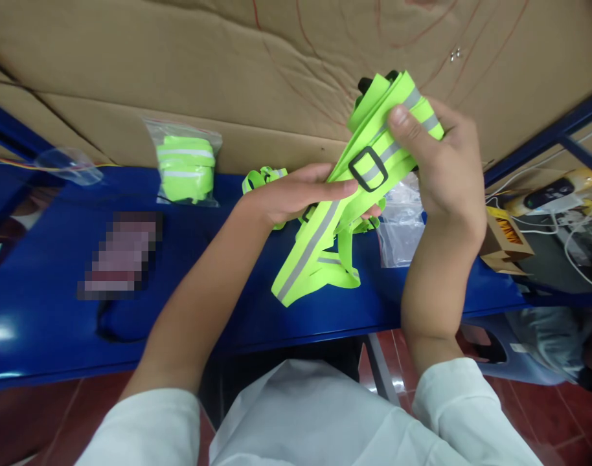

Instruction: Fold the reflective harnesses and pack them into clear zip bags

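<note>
The right hand (449, 162) pinches the upper end of a folded bundle of flat neon yellow-green fabric straps with grey stripes (398, 139), its thumb pressed on the front; most of its other fingers are hidden behind the layers. The left hand (300, 192) grips the same bundle lower down, thumb lying across the front just beside a black rectangular slide buckle (368, 169); its remaining fingers are largely covered by the straps. The bundle is held between the two hands, tilted, with loose loops hanging below the left hand; whether their lowest ends touch the blue tabletop (257, 310) I cannot tell. More black parts poke out at the top, near the right thumb, too covered to identify.

Just behind the left hand lies a neon yellow-green loop of strap (252, 181), partly blocked by that hand. Farther left of it stands a clear plastic bag of folded neon straps (186, 165). Left of the left forearm, a flat rectangular object (124, 252) is pixelated beyond recognition. Beside the right wrist, clear plastic bags (400, 239) are partly hidden by the forearm.
</note>
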A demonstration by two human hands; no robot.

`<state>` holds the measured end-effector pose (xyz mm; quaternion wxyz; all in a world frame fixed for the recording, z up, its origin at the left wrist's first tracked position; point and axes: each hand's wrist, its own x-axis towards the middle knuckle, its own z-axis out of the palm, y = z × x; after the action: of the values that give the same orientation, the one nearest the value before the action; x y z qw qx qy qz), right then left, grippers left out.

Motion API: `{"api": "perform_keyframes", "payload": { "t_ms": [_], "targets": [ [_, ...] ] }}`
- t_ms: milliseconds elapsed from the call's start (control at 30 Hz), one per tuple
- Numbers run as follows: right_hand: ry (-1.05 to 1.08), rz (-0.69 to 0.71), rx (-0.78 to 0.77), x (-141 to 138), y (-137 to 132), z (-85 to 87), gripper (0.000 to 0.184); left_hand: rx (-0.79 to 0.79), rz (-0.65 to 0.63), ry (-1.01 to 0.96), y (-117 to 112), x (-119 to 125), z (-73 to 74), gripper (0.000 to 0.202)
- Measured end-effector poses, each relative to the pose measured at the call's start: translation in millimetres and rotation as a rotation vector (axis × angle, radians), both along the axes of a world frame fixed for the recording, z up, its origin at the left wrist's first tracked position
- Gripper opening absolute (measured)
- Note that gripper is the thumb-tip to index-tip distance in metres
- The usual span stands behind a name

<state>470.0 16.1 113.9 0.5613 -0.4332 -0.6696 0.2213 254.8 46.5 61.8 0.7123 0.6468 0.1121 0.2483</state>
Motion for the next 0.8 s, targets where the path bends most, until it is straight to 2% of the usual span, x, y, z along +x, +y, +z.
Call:
{"api": "perform_keyframes", "payload": {
  "t_ms": [100,233,367,500,600,667,733,800],
  "targets": [
    [0.023,0.067,-0.081,-0.5,1.3,-0.9,0.029,0.05,0.027,0.071,-0.4,0.9,1.5,0.037],
    [0.068,0.172,-0.232,-0.6,6.3,-2.2,0.039,0.212,0.036,0.153,1.9,2.7,3.9,0.021],
    [0.077,0.167,-0.341,-1.5,15.3,-5.5,0.051,0.303,0.081,0.172,1.0,-0.5,9.3,0.022],
    [0.096,0.251,-0.424,-6.3,26.1,-15.5,0.056,0.342,0.121,0.166,-3.4,-6.6,17.6,0.021],
    [0.065,0.196,-0.312,-10.7,29.0,-22.0,0.052,0.344,0.178,0.171,-3.7,-9.2,19.4,0.02],
    [-0.046,0.118,-0.193,-12.3,25.9,-21.5,0.049,0.329,0.206,0.175,-2.1,-9.0,18.2,0.021],
    [-0.204,0.069,-0.094,-12.5,19.1,-16.7,0.054,0.308,0.251,0.17,-0.5,-7.5,16.7,0.022],
    [-0.372,0.089,-0.011,-12.5,10.4,-9.8,0.065,0.297,0.281,0.162,-0.4,-5.5,16.3,0.023]
  ]
}}
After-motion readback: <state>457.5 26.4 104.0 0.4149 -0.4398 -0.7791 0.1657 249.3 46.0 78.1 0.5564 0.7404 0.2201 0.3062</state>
